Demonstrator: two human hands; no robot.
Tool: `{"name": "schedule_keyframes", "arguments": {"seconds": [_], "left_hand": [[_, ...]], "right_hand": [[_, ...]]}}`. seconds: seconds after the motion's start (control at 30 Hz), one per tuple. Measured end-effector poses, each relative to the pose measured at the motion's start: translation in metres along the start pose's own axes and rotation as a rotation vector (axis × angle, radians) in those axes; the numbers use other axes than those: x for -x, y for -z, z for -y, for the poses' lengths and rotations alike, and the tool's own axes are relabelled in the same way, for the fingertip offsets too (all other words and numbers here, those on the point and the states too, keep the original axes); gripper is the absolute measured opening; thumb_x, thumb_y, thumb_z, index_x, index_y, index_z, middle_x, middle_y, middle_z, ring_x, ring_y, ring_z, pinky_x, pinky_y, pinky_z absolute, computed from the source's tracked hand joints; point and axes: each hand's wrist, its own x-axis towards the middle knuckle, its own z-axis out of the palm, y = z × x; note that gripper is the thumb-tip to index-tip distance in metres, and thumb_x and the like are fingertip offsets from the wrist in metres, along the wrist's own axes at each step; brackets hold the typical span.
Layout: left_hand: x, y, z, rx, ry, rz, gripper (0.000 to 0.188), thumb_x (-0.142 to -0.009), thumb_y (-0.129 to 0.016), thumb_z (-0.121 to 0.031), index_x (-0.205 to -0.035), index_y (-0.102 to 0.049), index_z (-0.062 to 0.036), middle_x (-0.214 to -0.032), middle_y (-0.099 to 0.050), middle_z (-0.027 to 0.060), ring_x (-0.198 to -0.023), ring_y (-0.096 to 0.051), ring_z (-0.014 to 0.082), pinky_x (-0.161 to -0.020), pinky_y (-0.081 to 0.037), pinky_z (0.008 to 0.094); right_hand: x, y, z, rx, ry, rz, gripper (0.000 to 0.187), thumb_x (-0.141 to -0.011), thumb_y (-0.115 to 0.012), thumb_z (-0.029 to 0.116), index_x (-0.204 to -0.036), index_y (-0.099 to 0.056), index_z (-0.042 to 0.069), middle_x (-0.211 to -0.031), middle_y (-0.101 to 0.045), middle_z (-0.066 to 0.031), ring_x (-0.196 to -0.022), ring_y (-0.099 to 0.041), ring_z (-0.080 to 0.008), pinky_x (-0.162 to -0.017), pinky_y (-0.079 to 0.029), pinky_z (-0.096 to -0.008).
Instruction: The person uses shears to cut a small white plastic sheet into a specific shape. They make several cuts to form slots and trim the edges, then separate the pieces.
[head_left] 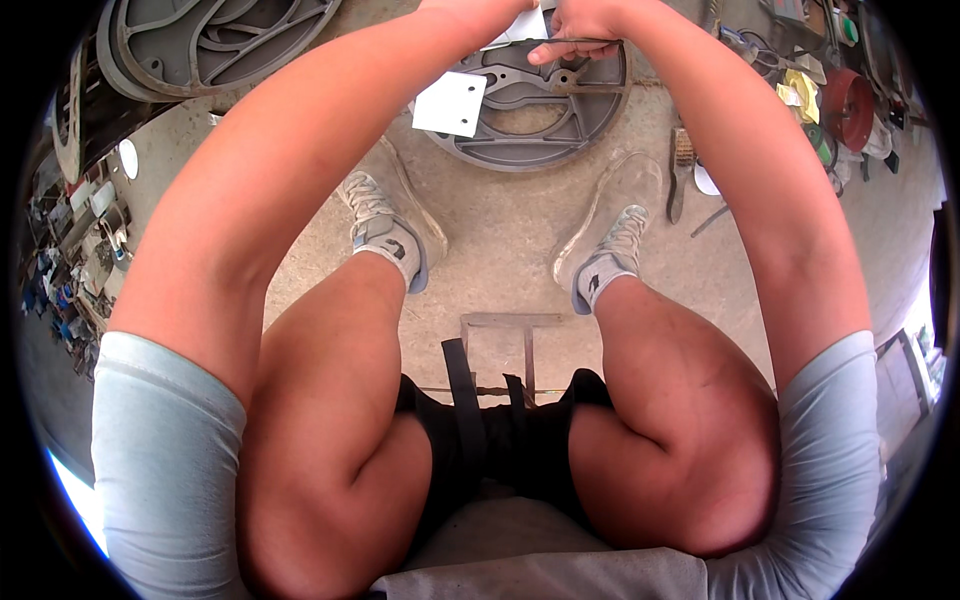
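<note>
Both my hands are at the top edge, over a grey spoked metal wheel [540,150] lying flat on the floor between my feet. My left hand [478,10] is mostly cut off by the edge, so its fingers are hidden. Beside it a white flat piece [515,28] shows, partly out of view. The fingers of my right hand [588,32] are bent around a thin dark rod [570,41], with one fingertip pointing left. A white plate with small holes [450,104] rests on the wheel's left side, below my left forearm.
Another large metal wheel [210,45] stands at upper left. Right of my right shoe [610,235] lie a wire brush [682,150] and a thin bar. A red round part [847,108] sits among clutter at right. A metal frame [515,322] lies between my legs; debris lines the left.
</note>
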Motion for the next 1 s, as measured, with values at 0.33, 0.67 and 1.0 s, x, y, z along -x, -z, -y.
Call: {"name": "schedule_keyframes", "arguments": {"seconds": [0.33, 0.67, 1.0], "left_hand": [[-0.003, 0.003, -0.003, -0.003, 0.019, 0.012, 0.038, -0.100, -0.066, -0.014, -0.135, -0.074, -0.0263, -0.120, -0.071, 0.0123, -0.104, -0.078, 0.0312, -0.087, -0.065, 0.0440], [-0.003, -0.007, -0.005, -0.081, 0.023, 0.039, 0.054, -0.100, -0.065, -0.005, -0.147, -0.068, -0.0325, -0.124, -0.068, 0.0094, -0.101, -0.078, 0.0287, -0.087, -0.065, 0.0413], [-0.004, 0.003, -0.010, 0.033, 0.081, 0.103, 0.068, -0.094, -0.060, 0.005, -0.153, -0.063, -0.0291, -0.130, -0.070, 0.0110, -0.113, -0.074, 0.0311, -0.095, -0.062, 0.0428]], "right_hand": [[-0.006, -0.017, 0.003, 0.035, 0.139, -0.055, 0.066, -0.085, -0.081, 0.073, -0.074, -0.074, 0.008, -0.061, -0.063, -0.0039, -0.056, -0.059, -0.0189, -0.057, -0.050, -0.0393], [0.044, -0.120, 0.026, 0.157, 0.378, -0.398, 0.034, -0.086, -0.086, 0.039, -0.088, -0.070, 0.009, -0.086, -0.073, -0.0085, -0.086, -0.074, -0.0301, -0.075, -0.058, -0.0435], [-0.008, -0.121, 0.024, 0.508, 0.771, -0.926, 0.011, -0.090, -0.068, 0.013, -0.101, -0.066, 0.016, -0.102, -0.070, 0.0025, -0.105, -0.069, -0.0219, -0.083, -0.062, -0.0392]]}}
